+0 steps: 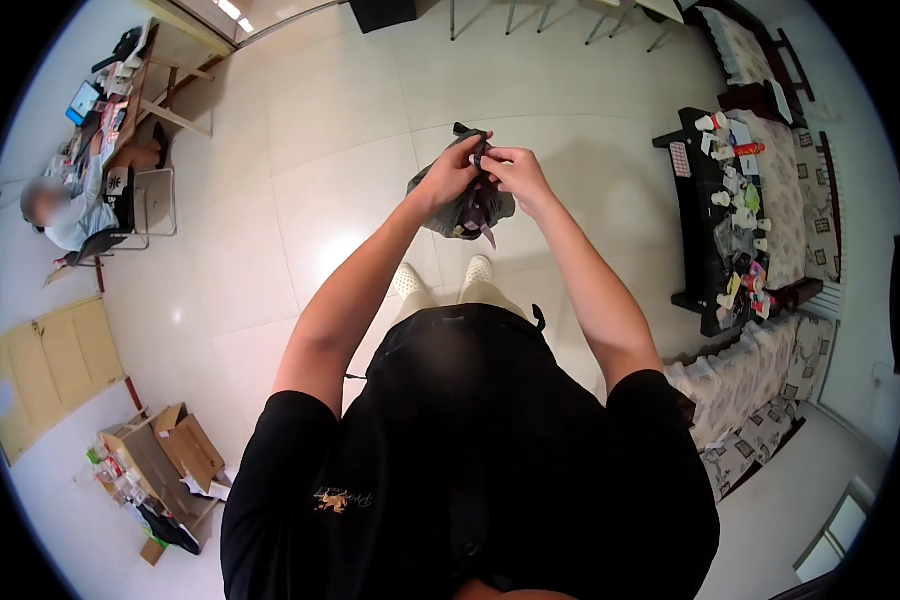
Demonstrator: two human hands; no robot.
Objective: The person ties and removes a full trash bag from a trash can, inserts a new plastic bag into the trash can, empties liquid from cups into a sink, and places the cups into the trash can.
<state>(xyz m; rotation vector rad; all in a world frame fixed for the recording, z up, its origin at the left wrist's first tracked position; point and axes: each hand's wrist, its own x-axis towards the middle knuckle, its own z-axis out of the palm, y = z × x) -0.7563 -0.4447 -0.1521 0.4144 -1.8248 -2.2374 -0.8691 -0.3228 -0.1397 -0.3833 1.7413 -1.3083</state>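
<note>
From my head view, both my hands are up in front of me, at work on a dark plastic bag point(442, 216) that hangs from my fingers over the tiled floor point(340, 110), just beyond my pale clogs point(479, 270). I cannot tell whether its bottom touches the tiles. My left hand point(449, 174) has its fingers curled in, pinching the bag's dark plastic near the top. My right hand point(513, 172) pinches too, thumb and forefinger drawn together on the neck of the bag, just beside the left. A purple strip point(488, 232) hangs down the side nearest me; whether it belongs to the bag or its contents, I can't make out.

As I judge it, the gathering is done: the top is bunched into a narrow neck, and the body below bulges as though filled. I see no finished knot, though my fingers cover much of that spot, so the fastening looks incomplete.

To my right, well apart from the bag, a black coffee table point(708, 240) carries a paper cup point(712, 122) near its far end and a red packet point(748, 150) close by. To my left, a person point(82, 212) sits by a wooden table point(142, 105), where a laptop point(83, 102) stands along the outer edge.
</note>
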